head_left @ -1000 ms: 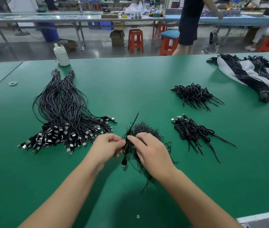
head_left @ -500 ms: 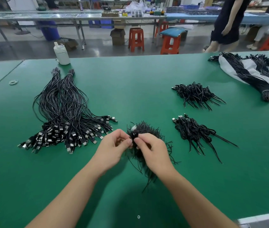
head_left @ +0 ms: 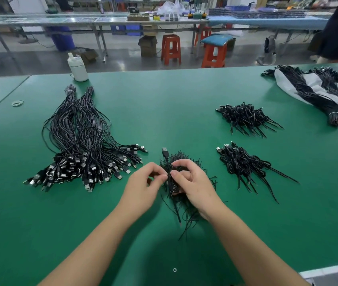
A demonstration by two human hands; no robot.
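Near the middle of the desk's (head_left: 184,96) front edge, both hands work one black cable (head_left: 171,183) wound into a small coil. The left hand (head_left: 143,185) pinches it between thumb and forefinger, fingers pressed together on the wire. The right hand (head_left: 195,183) has its fingers curled round the coil and its thumb on top. The cable's plug (head_left: 164,151) sticks up toward the far edge, and a loose end trails toward the front edge. Under the hands lies a pile of short black ties (head_left: 182,156). Toward the left edge lie two bundles of long cables (head_left: 81,137), plugs fanned toward the front. Toward the right edge sit two heaps of coiled cables, one farther (head_left: 244,118) and one nearer (head_left: 241,164). A white bottle (head_left: 77,68) stands at the far edge, and a rubber band (head_left: 17,103) lies near the far left corner.
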